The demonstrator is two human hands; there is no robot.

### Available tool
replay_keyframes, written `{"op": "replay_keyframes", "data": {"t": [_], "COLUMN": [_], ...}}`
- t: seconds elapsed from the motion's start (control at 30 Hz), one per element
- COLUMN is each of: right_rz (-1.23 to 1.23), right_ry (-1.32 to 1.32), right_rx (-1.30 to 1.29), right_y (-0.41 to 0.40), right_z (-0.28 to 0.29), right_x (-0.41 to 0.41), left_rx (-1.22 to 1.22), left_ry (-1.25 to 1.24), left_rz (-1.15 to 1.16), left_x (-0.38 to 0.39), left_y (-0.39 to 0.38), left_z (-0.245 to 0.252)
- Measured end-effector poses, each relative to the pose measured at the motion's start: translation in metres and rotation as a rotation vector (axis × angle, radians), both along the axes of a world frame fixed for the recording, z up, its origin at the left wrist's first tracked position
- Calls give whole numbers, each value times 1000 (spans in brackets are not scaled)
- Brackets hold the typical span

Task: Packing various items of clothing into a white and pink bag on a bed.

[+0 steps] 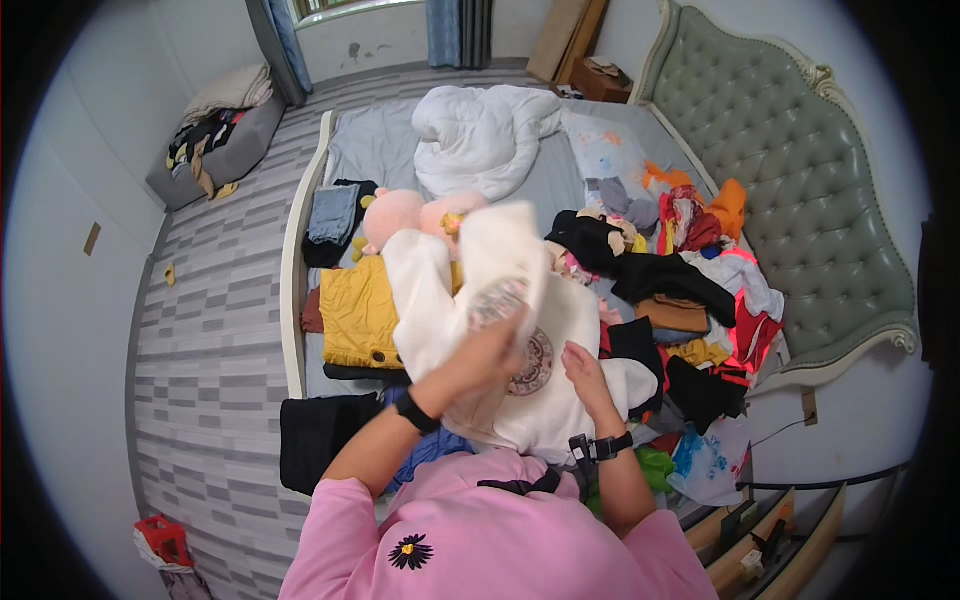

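A white fleecy garment (pixel 570 307) with round patterned patches lies spread before me on the bed. My left hand (pixel 491 352), blurred, is shut on a raised part of it that bears one patch. Over the garment's right part is my right hand (pixel 587 375), fingers apart, close to the other patch; whether it touches the cloth is unclear. A folded yellow garment (pixel 360 311) with a dark button is left of the white one. Behind it lies a pink plush toy (pixel 394 217), partly hidden by the raised cloth.
A heap of mixed clothes (pixel 675 277) covers the bed's right side, below the tufted headboard (pixel 780 150). Folded jeans (pixel 332 214) and folded black cloth (pixel 322 442) lie at the left. A white quilt (pixel 480 142) is at the back. The white bed rail (pixel 294 300) edges the left.
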State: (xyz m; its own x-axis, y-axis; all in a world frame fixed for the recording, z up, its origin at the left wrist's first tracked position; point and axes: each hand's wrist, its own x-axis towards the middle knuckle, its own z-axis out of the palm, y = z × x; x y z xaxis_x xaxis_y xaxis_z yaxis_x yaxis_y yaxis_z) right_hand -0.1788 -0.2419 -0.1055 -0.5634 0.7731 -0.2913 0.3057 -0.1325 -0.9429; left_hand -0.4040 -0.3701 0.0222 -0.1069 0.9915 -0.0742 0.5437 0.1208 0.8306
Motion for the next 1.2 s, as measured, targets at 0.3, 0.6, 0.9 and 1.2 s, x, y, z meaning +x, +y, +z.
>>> {"op": "replay_keyframes", "data": {"t": [0.3, 0.6, 0.9, 1.2], "right_rz": [-109, 50, 189, -714], "right_ry": [105, 67, -181, -576], "right_rx": [-295, 248, 737, -51], "right_y": [18, 41, 19, 48], "right_z": [-17, -77, -51, -87], "right_x": [3, -67, -50, 149], "left_rx": [144, 63, -243, 250], "left_ry": [277, 385, 478, 381], "left_rz": [100, 304, 31, -19], "left_x": [14, 17, 42, 67], "left_y": [-79, -114, -138, -75], "left_z": [-97, -152, -143, -119]}}
